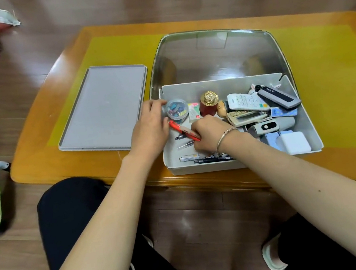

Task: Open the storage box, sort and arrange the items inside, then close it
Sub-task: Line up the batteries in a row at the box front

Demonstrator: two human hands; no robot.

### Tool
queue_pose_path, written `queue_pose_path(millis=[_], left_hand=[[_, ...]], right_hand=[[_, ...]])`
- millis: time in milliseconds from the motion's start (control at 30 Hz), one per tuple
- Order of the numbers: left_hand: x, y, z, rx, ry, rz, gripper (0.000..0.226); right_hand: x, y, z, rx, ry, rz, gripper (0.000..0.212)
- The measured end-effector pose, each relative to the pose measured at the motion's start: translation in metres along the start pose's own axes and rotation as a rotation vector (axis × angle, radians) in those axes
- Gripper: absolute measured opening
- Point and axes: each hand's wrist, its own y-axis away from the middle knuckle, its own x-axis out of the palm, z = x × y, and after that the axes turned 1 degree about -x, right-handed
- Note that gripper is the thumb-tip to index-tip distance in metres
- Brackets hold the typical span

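Right hand (pixel 208 134): fingers curled down, gripping the red pen (pixel 183 130) low in the box; bracelet at the wrist
Left hand (pixel 150 130): fingers loosely bent, tips touching the round clear tub of clips (pixel 177 111) — whether it grips, I cannot tell
Storage box (pixel 309 127): open, on the table (pixel 333 64); clear lid (pixel 216 55) tipped back behind it; holds remotes (pixel 246 102), a red jar with gold cap (pixel 208 103), a battery (pixel 189 157), white chargers (pixel 293 143) — a jumble on the right
Tray (pixel 103 108): grey, flat, just left of the box
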Motion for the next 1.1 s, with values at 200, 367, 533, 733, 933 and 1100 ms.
queue_pose_path(millis=[200,367,533,733,933,1100], left_hand=[[-0.001,0.000,-0.001,0.012,-0.003,0.001,0.038],[0.002,0.001,0.001,0.012,0.001,-0.008,0.038],[0.006,0.006,0.001,-0.022,0.034,-0.057,0.038],[0.004,0.008,0.000,-0.225,0.035,-0.153,0.039],[-0.001,-0.007,-0.009,-0.298,-0.029,-0.026,0.046],[0.007,-0.008,-0.018,-0.267,-0.116,0.071,0.040]], right_hand=[[-0.008,-0.003,-0.012,0.002,0.069,0.037,0.016],[-0.004,-0.011,-0.005,-0.027,0.226,0.076,0.032],[-0.002,-0.010,-0.007,-0.098,0.215,0.075,0.019],[-0.017,0.000,-0.011,-0.100,-0.057,-0.124,0.021],[-0.048,0.019,-0.015,0.110,-0.369,-0.423,0.021],[-0.067,0.058,-0.065,0.413,-0.335,-0.456,0.033]])
